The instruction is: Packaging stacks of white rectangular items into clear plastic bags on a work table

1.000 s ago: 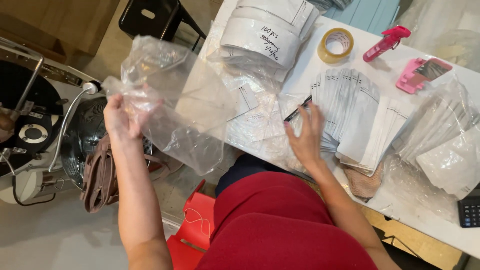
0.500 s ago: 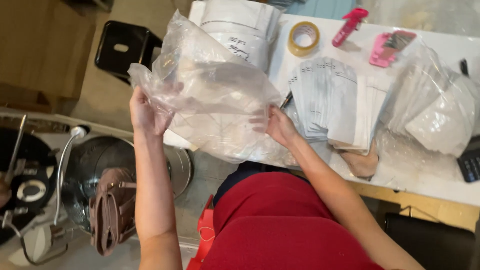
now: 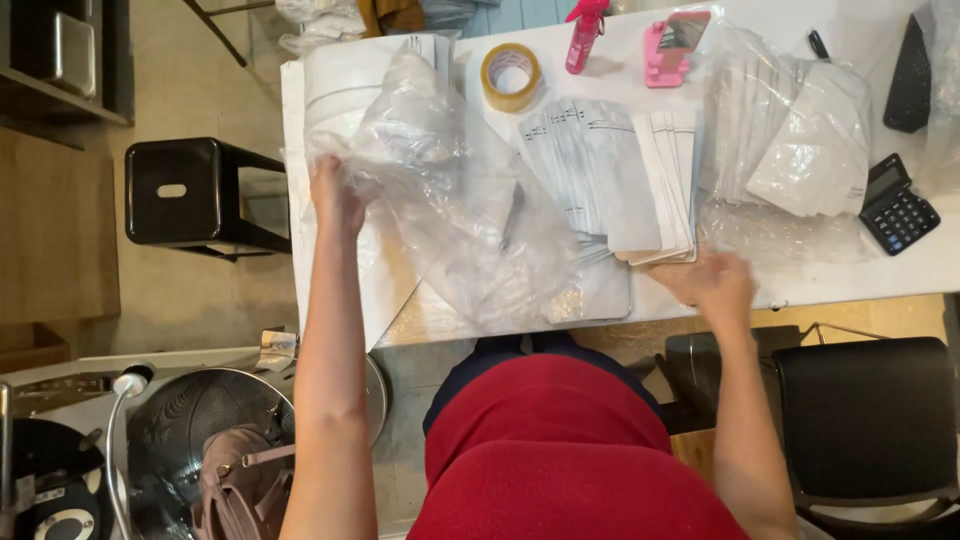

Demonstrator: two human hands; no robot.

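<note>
My left hand [image 3: 334, 193] grips the edge of a large crumpled clear plastic bag [image 3: 455, 200] that lies across the left part of the white table [image 3: 830, 285]. My right hand [image 3: 715, 285] is blurred at the table's near edge, just below a fanned stack of white envelopes [image 3: 620, 175]; I cannot tell whether it holds anything. The bag partly covers white sheets and the left end of the envelope stack.
At the table's far side lie a roll of tan tape [image 3: 511, 76], a pink spray bottle [image 3: 582, 35] and a pink holder [image 3: 672, 45]. Bagged white packs [image 3: 810, 150] and a calculator [image 3: 897, 205] sit right. A black stool [image 3: 190, 195] stands left, a black chair [image 3: 870, 420] right, a fan [image 3: 200, 440] below.
My left hand has brought the plastic bag down onto the table. My right hand has let go of it and moved right to the table's near edge. The view has shifted right.
</note>
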